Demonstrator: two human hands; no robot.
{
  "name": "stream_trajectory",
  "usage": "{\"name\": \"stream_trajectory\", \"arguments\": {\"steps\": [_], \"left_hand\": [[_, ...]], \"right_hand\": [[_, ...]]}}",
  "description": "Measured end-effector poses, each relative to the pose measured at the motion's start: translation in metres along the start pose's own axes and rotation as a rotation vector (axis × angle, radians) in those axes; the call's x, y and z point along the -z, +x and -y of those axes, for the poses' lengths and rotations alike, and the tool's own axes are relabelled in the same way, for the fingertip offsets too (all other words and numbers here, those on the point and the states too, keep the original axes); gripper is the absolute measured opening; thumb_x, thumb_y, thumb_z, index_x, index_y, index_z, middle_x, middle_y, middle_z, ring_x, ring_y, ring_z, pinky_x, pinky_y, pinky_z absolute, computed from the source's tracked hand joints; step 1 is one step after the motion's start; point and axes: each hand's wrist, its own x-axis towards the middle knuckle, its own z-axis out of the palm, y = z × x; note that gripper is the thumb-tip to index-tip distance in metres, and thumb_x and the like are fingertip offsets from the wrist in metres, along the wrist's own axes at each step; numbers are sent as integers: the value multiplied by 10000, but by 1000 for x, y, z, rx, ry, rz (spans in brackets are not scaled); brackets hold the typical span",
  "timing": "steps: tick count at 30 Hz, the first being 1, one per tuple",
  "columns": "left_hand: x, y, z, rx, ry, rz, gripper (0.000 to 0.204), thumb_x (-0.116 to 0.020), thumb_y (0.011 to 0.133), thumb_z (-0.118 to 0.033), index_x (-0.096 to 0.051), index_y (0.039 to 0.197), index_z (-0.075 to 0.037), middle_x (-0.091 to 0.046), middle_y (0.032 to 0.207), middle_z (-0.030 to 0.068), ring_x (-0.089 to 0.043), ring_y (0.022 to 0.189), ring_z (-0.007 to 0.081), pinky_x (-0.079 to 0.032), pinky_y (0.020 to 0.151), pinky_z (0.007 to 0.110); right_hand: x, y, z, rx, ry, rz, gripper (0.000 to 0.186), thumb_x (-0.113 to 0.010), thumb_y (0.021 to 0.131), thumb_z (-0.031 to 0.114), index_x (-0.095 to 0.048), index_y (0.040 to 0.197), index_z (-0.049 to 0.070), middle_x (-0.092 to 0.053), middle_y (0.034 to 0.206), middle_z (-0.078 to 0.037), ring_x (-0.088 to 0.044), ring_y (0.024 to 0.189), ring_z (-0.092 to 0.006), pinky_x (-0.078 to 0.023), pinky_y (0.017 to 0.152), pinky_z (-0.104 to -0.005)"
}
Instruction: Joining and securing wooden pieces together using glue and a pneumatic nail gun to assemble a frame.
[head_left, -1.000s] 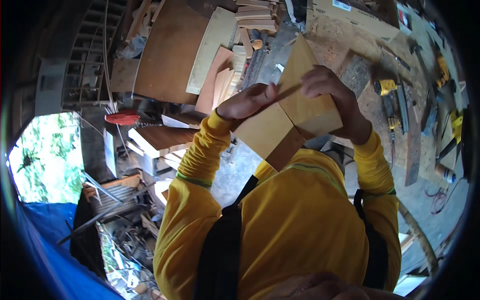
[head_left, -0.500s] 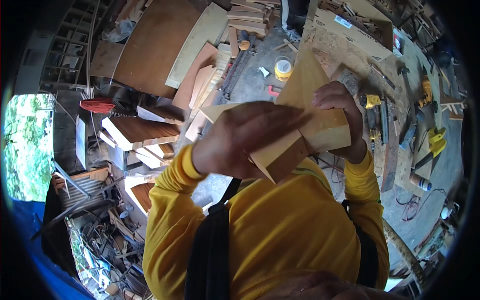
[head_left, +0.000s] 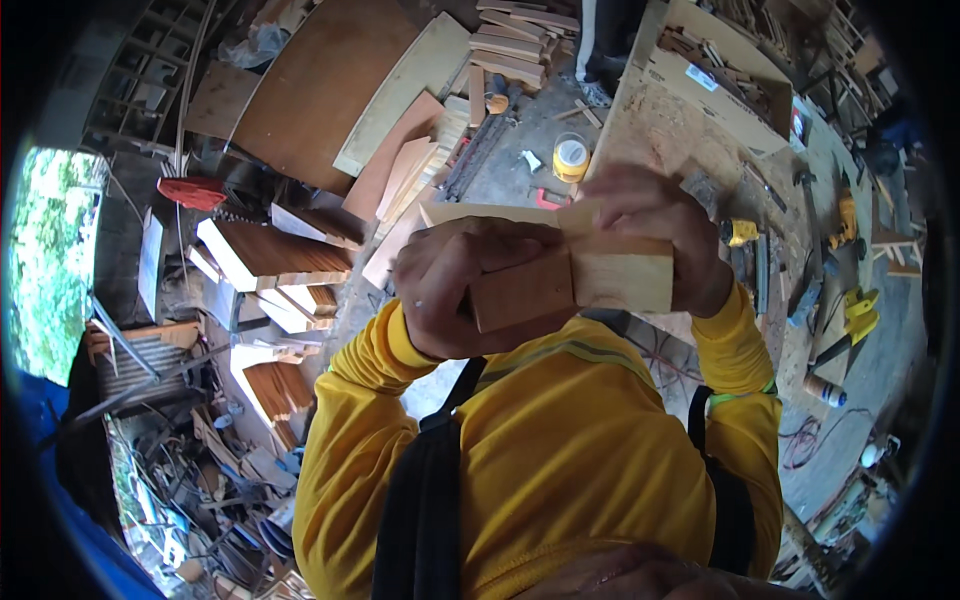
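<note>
Two pieces of wood are held up in front of my chest, their blunt ends towards me and meeting side by side. My left hand (head_left: 435,280) is closed round the browner wooden piece (head_left: 522,292), its fingers lying over the top. On the paler wooden piece (head_left: 622,277), my right hand (head_left: 655,225) grips the far right side; its fingers are a little blurred. A pale strip of wood reaches out beyond my left knuckles. How far the pieces extend behind my hands is hidden, and I cannot tell whether they are joined.
A workbench (head_left: 645,120) at the right carries a cardboard box (head_left: 730,90) of offcuts, a yellow drill (head_left: 738,232) and a yellow-handled saw (head_left: 858,315). On the floor ahead stands a yellow-and-white tub (head_left: 571,157). Stacked cut boards (head_left: 275,250) and leaning sheets (head_left: 320,90) fill the left.
Both wooden pieces have tipped, so their blunt ends now face me squarely and the long pale tapering face has dropped from sight. My right hand has shifted slightly left.
</note>
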Motion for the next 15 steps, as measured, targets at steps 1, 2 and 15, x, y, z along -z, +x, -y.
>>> {"name": "stream_trajectory", "arguments": {"steps": [1,2,15], "left_hand": [[3,1,-1,2,6,-18,495,-926,662,-221,-644,997,10,-742,973,150,-744,839,278,-585,714,332],[5,2,-1,-6,-1,-2,498,-928,660,-224,-644,998,7,-741,963,147,-743,829,278,-584,708,331],[17,16,17,-154,2,73,566,-949,649,-313,-607,1002,-31,-744,926,179,-751,818,291,-598,718,347]], "right_hand": [[-1,2,7,-37,30,-8,543,-896,660,200,-571,1079,83,-685,1054,-101,-677,1052,-301,-515,909,-404],[-2,4,15,-73,62,-12,539,-903,673,227,-577,1074,78,-698,1060,-104,-692,1029,-293,-529,893,-388],[-3,15,28,-143,-168,38,757,-900,661,519,-547,1099,13,-729,1013,-193,-728,897,-293,-583,780,-359]]}}
